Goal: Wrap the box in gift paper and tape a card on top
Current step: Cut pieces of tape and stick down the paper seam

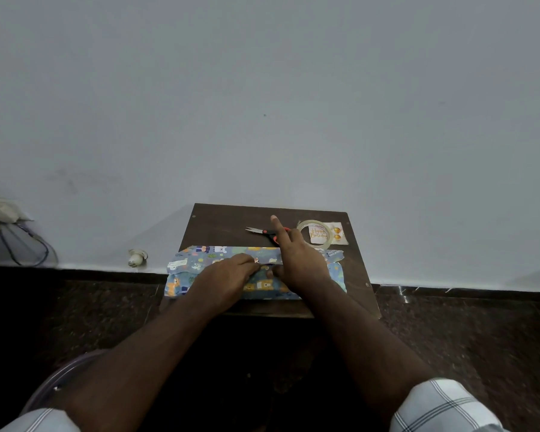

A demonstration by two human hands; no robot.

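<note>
While both forearms reach out from plaid sleeves at the bottom of the view, the hands meet over the gift paper [256,286], which lies wrapped around the box on the near half of the small dark counter [219,226]; the box itself is hidden under the blue animal-print sheet. The left hand [228,272] lies on top with its fingers curled down at the overlap of the two paper edges, seemingly pinching or pinning the seam there, though the exact hold is too small to make out. The right hand [296,260] sits just beside it, thumb down on the same seam, index finger pointing up and away, the other fingers folded. Loose paper sticks out beyond the parcel at both ends, unfolded. This looks like the step of closing the long seam, which seems to be held but not yet taped. Beyond the hands lie the scissors [262,231], and to their right the roll of clear tape [304,236] rests on the card [337,233], which reads Happy Birthday. The next move probably calls for one hand to keep the seam pinned while the other fetches tape, then for folding the ends. Behind the counter stands a plain grey wall.
</note>
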